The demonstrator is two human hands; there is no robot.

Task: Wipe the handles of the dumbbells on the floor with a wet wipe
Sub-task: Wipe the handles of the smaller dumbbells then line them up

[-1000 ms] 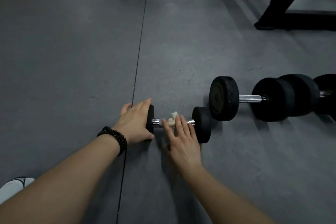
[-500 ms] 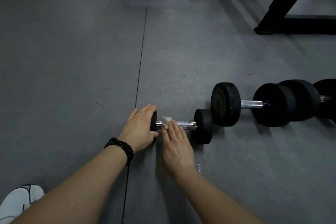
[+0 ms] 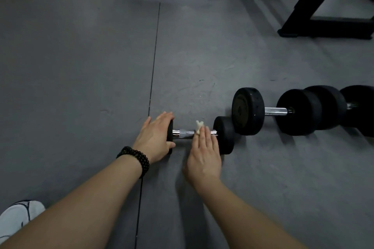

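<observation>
Left hand (image 3: 155,137) cups the small dumbbell (image 3: 223,135)'s end plate, right hand (image 3: 204,152) presses the wet wipe (image 3: 198,127) flat-fingered onto its handle (image 3: 185,133), bigger dumbbell (image 3: 248,111) crowding just right, open floor (image 3: 81,66) left.

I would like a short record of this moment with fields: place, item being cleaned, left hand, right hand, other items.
place: grey gym floor
item being cleaned: small dumbbell, chrome handle
left hand: grips the dumbbell's left end
right hand: fingers straight, pressing wet wipe on the handle near its right end
other items: larger dumbbell to the right, black frame, white shoe
</observation>
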